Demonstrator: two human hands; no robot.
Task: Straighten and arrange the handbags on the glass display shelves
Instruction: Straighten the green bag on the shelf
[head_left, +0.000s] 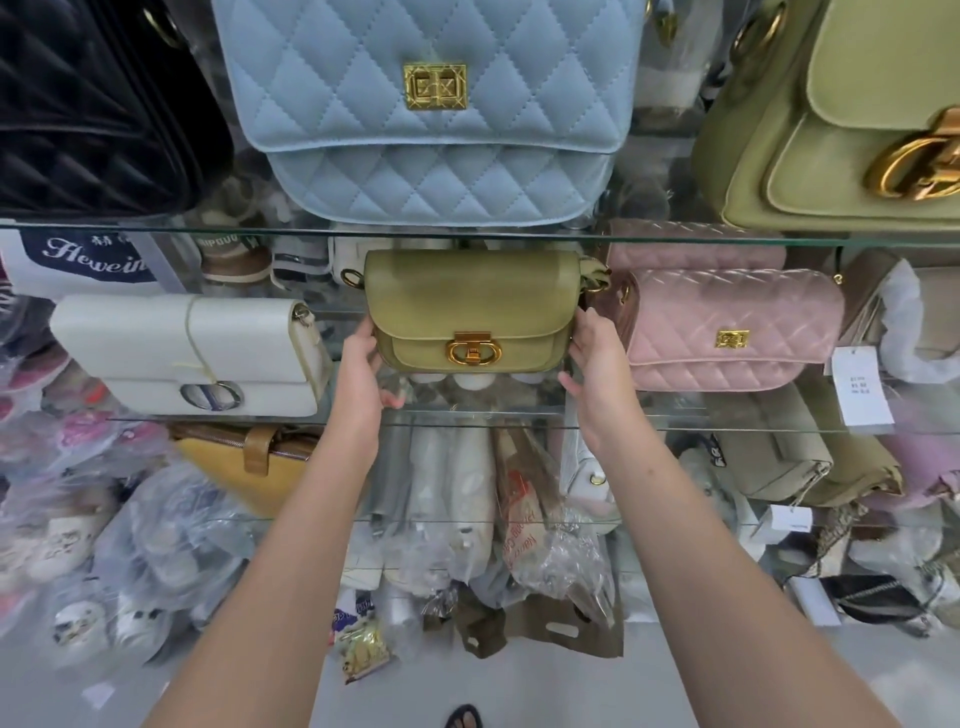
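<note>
A small olive-green handbag (470, 306) with a gold clasp stands upright in the middle of the glass shelf (467, 418). My left hand (363, 366) grips its lower left side and my right hand (597, 364) grips its lower right side. To its left lies a white handbag (187, 353) with a silver clasp. A pink quilted handbag (727, 332) sits close on its right. On the upper glass shelf (156, 227) stand a black quilted bag (93, 104), a light blue quilted bag (436, 109) and a larger green bag (841, 119).
A paper price tag (860, 389) hangs at the right of the pink bag. Below are lower shelves with a yellow bag (249, 465), beige bags (789, 457) and many plastic-wrapped goods (171, 535). Bags and packets lie on the floor (519, 623).
</note>
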